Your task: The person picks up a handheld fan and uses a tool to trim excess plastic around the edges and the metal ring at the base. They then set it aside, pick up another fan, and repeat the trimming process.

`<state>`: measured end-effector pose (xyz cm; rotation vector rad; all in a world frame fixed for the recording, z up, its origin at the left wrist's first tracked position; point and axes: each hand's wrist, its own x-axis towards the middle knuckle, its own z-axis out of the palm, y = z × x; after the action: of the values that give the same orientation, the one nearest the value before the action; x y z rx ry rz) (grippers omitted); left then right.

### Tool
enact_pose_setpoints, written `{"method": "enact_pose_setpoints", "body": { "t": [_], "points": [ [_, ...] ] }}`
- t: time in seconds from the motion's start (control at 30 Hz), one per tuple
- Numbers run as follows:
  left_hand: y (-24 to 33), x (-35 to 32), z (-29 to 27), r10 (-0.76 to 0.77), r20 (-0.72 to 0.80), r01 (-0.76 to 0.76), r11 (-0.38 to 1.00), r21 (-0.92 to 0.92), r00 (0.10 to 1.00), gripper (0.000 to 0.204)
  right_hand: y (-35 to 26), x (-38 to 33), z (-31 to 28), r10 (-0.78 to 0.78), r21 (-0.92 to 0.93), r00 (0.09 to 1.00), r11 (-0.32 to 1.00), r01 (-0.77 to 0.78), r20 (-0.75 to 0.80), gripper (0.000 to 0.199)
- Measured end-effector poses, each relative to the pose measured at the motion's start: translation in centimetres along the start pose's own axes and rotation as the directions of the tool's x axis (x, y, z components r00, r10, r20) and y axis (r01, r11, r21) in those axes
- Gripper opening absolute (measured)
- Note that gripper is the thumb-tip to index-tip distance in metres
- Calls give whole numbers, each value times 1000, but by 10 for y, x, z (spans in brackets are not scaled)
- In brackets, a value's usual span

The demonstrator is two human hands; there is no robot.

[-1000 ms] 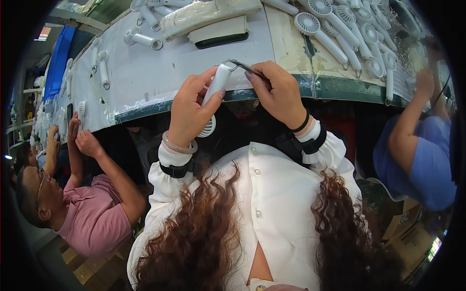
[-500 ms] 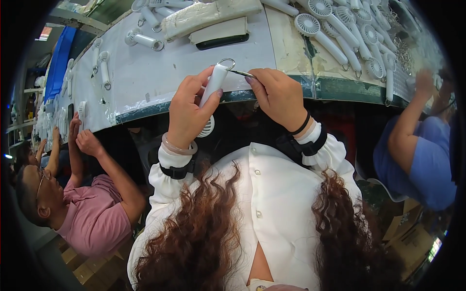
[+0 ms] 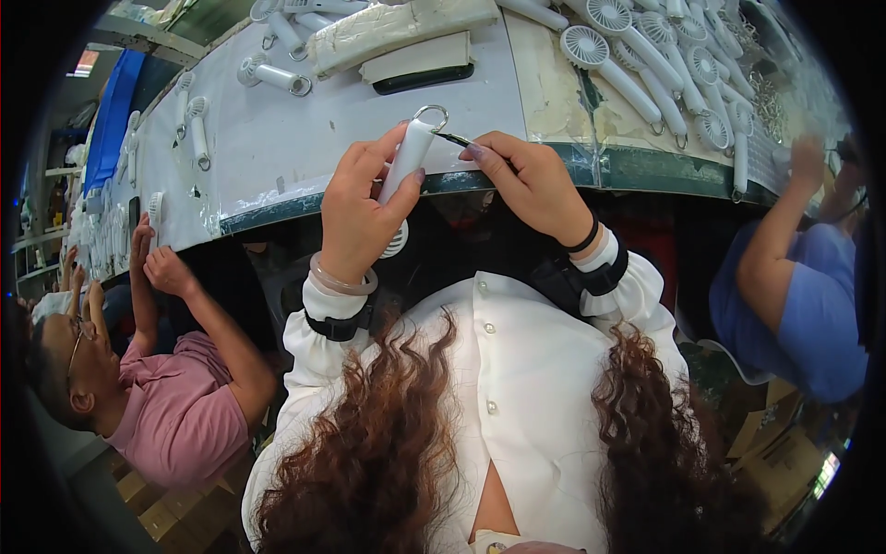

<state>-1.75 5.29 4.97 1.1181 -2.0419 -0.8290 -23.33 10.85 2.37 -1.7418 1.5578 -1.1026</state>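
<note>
My left hand (image 3: 362,210) is closed around the white handle of a handheld fan (image 3: 406,159). The fan's handle end points up and away from me, and its round grille shows below my palm. A metal ring (image 3: 431,116) stands up from that handle end. Between thumb and fingers, my right hand (image 3: 535,185) pinches a thin dark pointed tool (image 3: 451,138), perhaps tweezers. Its tip meets the side of the handle end by the base of the ring; whether it grips the ring there is too small to tell.
Many white handheld fans (image 3: 628,83) lie piled at the right; others (image 3: 198,134) lie at the left. A foam block (image 3: 401,37) and a dark-edged flat object (image 3: 425,78) sit ahead. The table's green edge (image 3: 286,210) runs below my hands. Co-workers sit at left (image 3: 185,406) and right (image 3: 803,295).
My right hand has shifted slightly, its fingers set a little differently on the thin tool, and more of the tool's dark body shows. The left hand and the fan have hardly moved.
</note>
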Motion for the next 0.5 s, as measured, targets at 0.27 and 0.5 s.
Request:
{"method": "enact_pose_setpoints", "body": {
  "t": [0.27,0.5],
  "points": [
    [5,1,0,27,-18,-27,1000,-4,999,47,1,-2,1,-150,-2,976,988,152,-156,16],
    [-6,0,0,86,-117,-78,994,72,989,47,-7,-2,-6,-340,-330,896,913,242,-284,11]
  ]
}}
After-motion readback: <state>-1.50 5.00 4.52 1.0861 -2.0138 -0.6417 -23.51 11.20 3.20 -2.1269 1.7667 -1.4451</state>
